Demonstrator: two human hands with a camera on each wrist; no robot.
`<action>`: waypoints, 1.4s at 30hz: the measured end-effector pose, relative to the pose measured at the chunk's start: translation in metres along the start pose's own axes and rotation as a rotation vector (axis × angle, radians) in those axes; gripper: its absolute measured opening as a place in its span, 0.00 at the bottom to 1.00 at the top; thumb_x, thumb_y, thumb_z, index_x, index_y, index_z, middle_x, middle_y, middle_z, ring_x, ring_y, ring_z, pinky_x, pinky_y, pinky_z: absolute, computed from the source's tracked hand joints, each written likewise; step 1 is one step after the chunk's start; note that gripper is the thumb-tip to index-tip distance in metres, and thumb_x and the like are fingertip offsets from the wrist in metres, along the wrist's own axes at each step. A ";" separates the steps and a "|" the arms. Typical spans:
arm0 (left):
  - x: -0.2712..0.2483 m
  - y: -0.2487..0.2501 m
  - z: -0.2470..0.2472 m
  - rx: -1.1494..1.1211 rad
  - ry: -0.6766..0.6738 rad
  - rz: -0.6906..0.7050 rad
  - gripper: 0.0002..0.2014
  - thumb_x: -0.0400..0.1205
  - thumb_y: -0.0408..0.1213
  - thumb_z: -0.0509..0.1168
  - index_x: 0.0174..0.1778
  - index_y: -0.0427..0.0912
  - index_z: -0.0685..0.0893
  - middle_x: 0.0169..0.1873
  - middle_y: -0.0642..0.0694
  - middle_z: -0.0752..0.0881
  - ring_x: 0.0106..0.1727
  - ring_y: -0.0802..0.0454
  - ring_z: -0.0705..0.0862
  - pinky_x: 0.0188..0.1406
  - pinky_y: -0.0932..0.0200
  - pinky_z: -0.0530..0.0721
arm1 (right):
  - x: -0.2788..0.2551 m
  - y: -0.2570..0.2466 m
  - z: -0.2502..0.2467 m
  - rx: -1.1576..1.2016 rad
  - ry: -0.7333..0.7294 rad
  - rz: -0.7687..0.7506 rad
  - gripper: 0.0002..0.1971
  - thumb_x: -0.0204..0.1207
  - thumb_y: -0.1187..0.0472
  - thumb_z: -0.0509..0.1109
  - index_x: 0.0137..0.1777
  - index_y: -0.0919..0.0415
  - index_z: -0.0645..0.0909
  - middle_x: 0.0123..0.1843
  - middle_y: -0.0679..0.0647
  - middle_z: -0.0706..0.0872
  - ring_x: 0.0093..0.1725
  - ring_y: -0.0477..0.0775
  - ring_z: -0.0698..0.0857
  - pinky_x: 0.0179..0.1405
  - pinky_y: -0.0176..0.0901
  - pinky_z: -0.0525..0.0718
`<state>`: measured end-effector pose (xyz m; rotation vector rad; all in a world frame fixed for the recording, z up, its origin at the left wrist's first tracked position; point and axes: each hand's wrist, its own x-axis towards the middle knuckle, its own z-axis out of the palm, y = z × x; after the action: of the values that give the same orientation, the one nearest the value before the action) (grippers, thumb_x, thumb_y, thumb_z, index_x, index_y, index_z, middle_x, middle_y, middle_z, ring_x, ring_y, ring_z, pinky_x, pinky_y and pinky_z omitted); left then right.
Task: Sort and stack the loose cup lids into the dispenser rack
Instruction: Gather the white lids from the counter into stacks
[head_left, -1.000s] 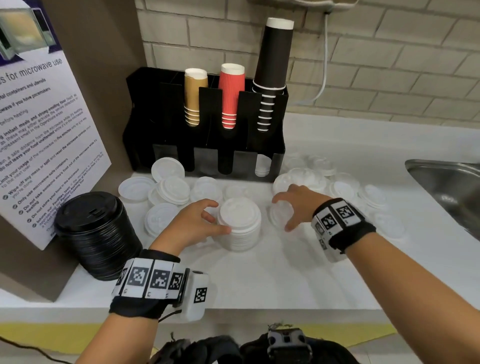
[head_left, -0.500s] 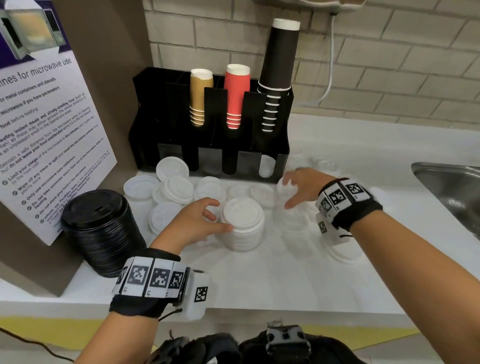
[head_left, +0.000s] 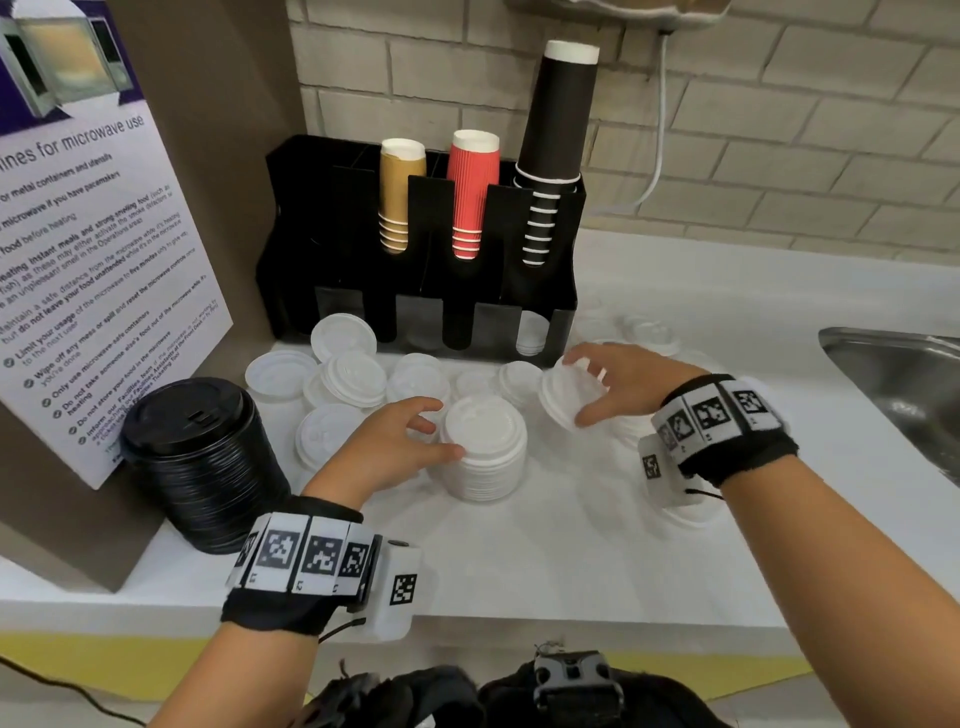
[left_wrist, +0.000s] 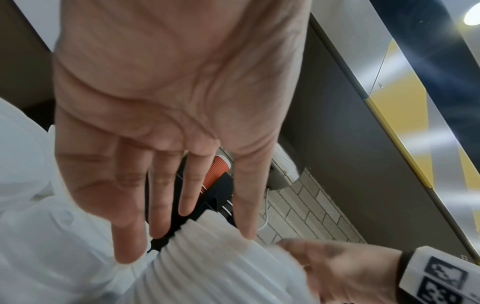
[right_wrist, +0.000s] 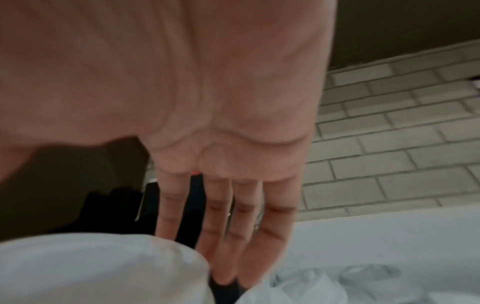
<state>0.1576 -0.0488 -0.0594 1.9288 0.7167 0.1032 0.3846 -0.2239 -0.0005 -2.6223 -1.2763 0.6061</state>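
A stack of white lids (head_left: 485, 452) stands on the counter, ribbed along its side in the left wrist view (left_wrist: 213, 267). My left hand (head_left: 436, 439) holds that stack from the left, thumb and fingers against its side. My right hand (head_left: 579, 389) pinches one white lid (head_left: 563, 397), tilted and lifted just right of the stack; the right wrist view shows its fingers (right_wrist: 223, 236) over the lid (right_wrist: 103, 267). The black dispenser rack (head_left: 415, 291) stands behind, holding brown, red and black cups. Several loose white lids (head_left: 353, 376) lie in front of it.
A tall stack of black lids (head_left: 202, 457) stands at the left by a microwave notice board (head_left: 93, 249). More loose white lids (head_left: 649, 332) lie right of the rack. A steel sink (head_left: 904, 374) is at the far right. A brick wall is behind.
My right hand has picked a lid off the loose pile and raised it, tilted, beside the stack. My left hand has stayed on the stack.
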 end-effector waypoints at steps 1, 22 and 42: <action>0.000 0.000 0.000 -0.003 -0.001 0.001 0.33 0.72 0.46 0.78 0.74 0.55 0.75 0.59 0.53 0.81 0.61 0.51 0.82 0.65 0.46 0.81 | -0.004 -0.002 -0.002 0.109 0.061 -0.042 0.36 0.66 0.51 0.81 0.74 0.45 0.71 0.58 0.47 0.77 0.56 0.50 0.78 0.59 0.41 0.76; 0.004 -0.003 0.002 0.074 0.011 0.063 0.31 0.71 0.37 0.80 0.71 0.52 0.80 0.46 0.56 0.82 0.40 0.60 0.82 0.33 0.71 0.76 | -0.018 -0.052 0.090 0.428 0.271 -0.305 0.26 0.70 0.49 0.78 0.69 0.40 0.79 0.62 0.43 0.69 0.64 0.41 0.71 0.60 0.36 0.76; 0.002 0.002 0.002 0.084 -0.017 0.039 0.37 0.67 0.37 0.83 0.72 0.50 0.79 0.48 0.53 0.83 0.45 0.56 0.84 0.37 0.67 0.80 | -0.034 -0.058 0.079 0.299 0.174 -0.251 0.25 0.77 0.43 0.69 0.74 0.37 0.72 0.75 0.50 0.65 0.71 0.50 0.71 0.66 0.37 0.69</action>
<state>0.1608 -0.0496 -0.0595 2.0217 0.6816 0.0815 0.2909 -0.2166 -0.0437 -2.1802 -1.3173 0.4727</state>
